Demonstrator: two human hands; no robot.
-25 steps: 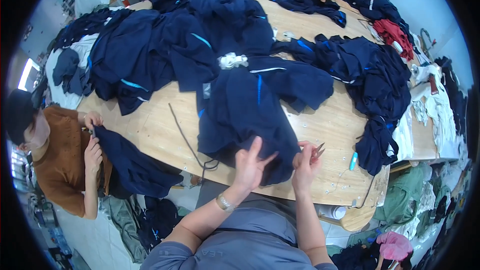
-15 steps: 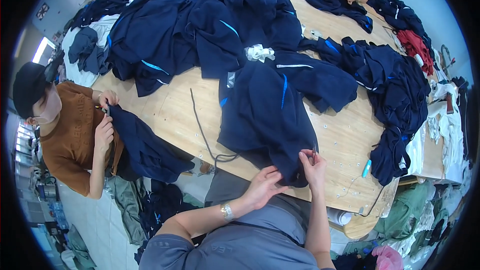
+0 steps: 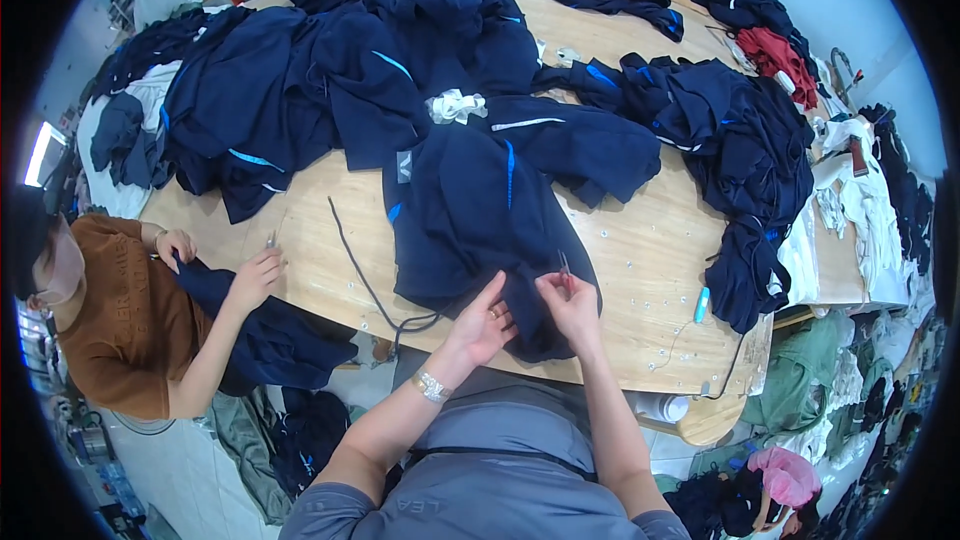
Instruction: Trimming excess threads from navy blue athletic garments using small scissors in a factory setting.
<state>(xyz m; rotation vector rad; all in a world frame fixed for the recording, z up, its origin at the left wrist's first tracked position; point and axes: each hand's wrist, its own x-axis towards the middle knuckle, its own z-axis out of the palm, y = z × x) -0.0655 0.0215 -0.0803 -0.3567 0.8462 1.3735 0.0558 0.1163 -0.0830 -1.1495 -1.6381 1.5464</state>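
Navy blue fabric garment with light blue stripes [image 3: 490, 210] is laid flat on the pale wooden oval table [image 3: 640, 250], long axis running from the near edge toward the table's far side, slightly tilted left; hem end points at the person. Left hand [image 3: 482, 325] is pressed on the hem, index finger extended, fingers loosely spread on cloth, nothing gripped that can be seen. Right hand [image 3: 570, 302] is pinched narrow around small metal snips [image 3: 564, 264], tips pointing up and away, just above the hem. Thin dark cord [image 3: 365, 275] is seen trailing along the table left of the garment. A co-worker in a brown top [image 3: 110, 315] is seated at left, hands on another dark blue piece [image 3: 265, 340]. More navy garments [image 3: 300, 90] are heaped across the far side
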